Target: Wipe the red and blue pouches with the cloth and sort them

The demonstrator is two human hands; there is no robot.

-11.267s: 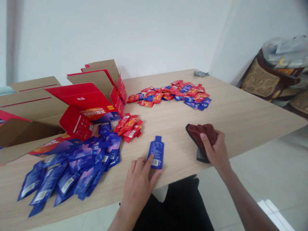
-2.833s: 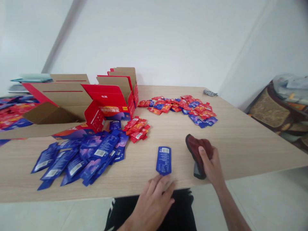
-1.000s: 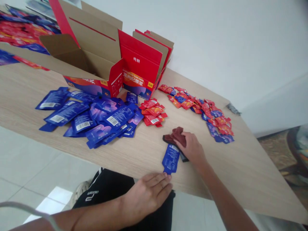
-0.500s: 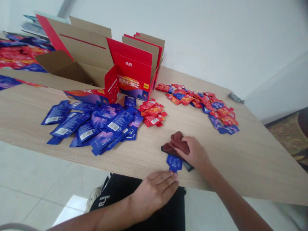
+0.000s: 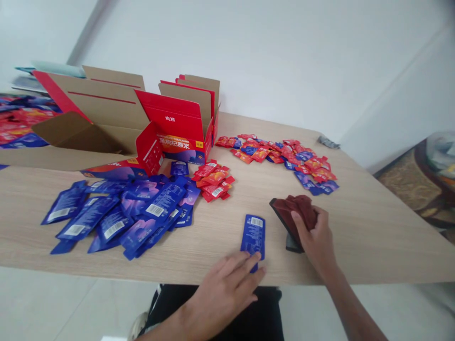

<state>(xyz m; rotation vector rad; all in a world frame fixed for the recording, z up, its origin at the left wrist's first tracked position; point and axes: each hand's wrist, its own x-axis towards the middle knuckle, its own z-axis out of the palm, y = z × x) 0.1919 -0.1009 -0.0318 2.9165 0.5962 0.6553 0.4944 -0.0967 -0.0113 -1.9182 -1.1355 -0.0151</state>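
Note:
A blue spouted pouch [image 5: 253, 234] lies flat near the table's front edge, its barcode end pointing away from me. Resting over its narrow neck are the stretched fingers of my left hand [image 5: 227, 289], which cover part of the lower end. My right hand [image 5: 317, 237] grips a dark red cloth [image 5: 296, 210] with black and grey edging, bunched up to the right of the pouch and apart from it. To the left lies a heap of blue pouches [image 5: 156, 208], several with barcodes showing. Beside it is a small pile of red sachets [image 5: 215, 180].
Open red cardboard boxes [image 5: 174, 118] stand at the back left, flaps raised. More red and blue sachets lie in a loose band [image 5: 284, 154] toward the wall and in a mass at the far left [image 5: 28, 121]. A grey crumpled item [image 5: 328, 142] sits at the far corner.
The cloth in my right hand has come off the pouch and moved right, uncovering its barcode end. My left fingers now lie further over the neck. The view has turned.

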